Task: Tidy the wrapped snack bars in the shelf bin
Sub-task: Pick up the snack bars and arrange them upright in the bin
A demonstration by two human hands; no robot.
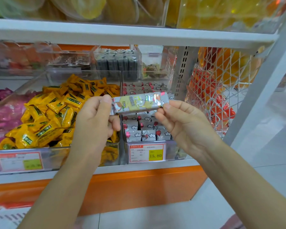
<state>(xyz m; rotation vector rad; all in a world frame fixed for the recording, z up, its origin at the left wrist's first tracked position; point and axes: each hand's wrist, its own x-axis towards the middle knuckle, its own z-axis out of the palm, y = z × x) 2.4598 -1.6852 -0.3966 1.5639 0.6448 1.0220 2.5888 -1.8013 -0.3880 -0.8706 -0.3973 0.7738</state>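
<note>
Head: left hand [96, 120], right hand [186, 125] pinch bar [140, 103].

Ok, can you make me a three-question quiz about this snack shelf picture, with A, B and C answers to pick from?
1. Where is the long silver snack bar?
A. on the floor
B. in the air in front of the bins
C. on the top shelf

2. What colour are the packets in the bin left of the silver bars' bin?
A. blue
B. white
C. yellow

3. How is the snack bar held?
A. by one hand only
B. pinched at its ends by the left hand and the right hand
C. nobody holds it

Answers:
1 B, it hangs between the two hands, above the silver bars' bin.
2 C, that bin is heaped with yellow wrappers.
3 B, each hand's fingers pinch one end.
</note>
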